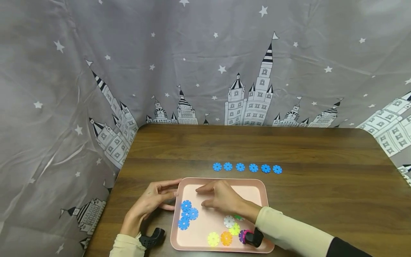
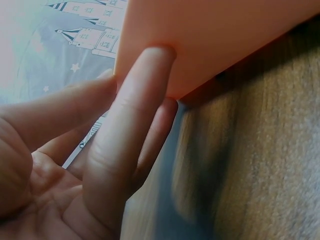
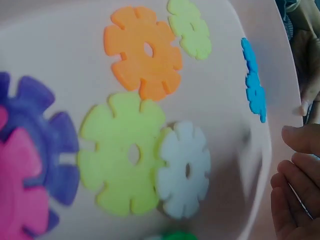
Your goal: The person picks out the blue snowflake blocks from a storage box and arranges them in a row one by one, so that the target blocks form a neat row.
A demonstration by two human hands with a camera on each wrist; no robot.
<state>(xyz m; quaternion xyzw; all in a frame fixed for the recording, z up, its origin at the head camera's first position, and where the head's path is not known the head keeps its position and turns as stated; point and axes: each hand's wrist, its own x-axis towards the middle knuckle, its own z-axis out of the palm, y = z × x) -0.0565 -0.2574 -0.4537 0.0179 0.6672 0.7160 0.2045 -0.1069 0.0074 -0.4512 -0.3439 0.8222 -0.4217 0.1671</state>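
Observation:
My left hand (image 1: 152,200) is at the left end of a pink tray (image 1: 248,189), its extended fingertips touching the outer wall, as the left wrist view also shows. Over the tray's middle, my right hand (image 1: 223,198) points leftward with thumb and fingers apart and nothing between them. Left of its fingertips lies an overlapping cluster of blue notched plastic discs (image 1: 185,215). Below the right hand and forearm lie a white disc (image 3: 186,170), yellow discs (image 3: 122,152), an orange disc (image 3: 135,40), and a pink disc (image 3: 22,185) overlapping a purple one (image 3: 62,140). A green disc (image 1: 238,217) is partly hidden by the forearm.
Behind the tray, several blue discs (image 1: 240,167) form a spaced row on the brown wooden table (image 1: 321,185). A grey curtain (image 1: 192,46) printed with castles and stars hangs along the table's back and left side. Each wrist carries a black camera mount (image 1: 153,238).

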